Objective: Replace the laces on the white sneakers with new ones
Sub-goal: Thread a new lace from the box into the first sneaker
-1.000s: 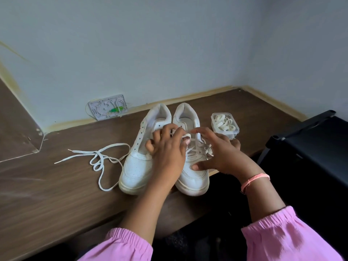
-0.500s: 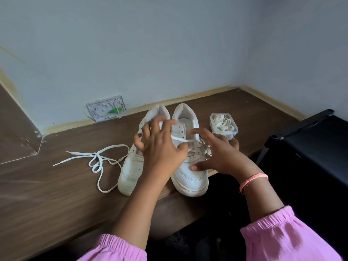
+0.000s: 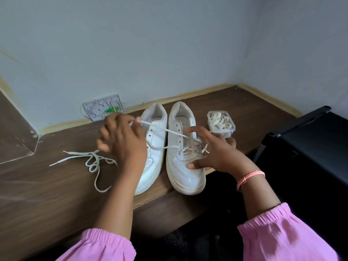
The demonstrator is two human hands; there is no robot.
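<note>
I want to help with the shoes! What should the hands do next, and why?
Probably keep pulling: the left hand pinches the old lace, drawn taut from the right sneaker, still threaded lower down while the right hand steadies it.

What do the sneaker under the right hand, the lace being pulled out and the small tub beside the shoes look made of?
Right sneaker: smooth white leather or a synthetic look-alike, matte, with stitched panels and punched toe holes; the sole looks like rubber.
Lace: flat woven fabric, off-white, limp where it sags.
Tub: clear plastic, since the coiled laces inside show through its wall.
</note>
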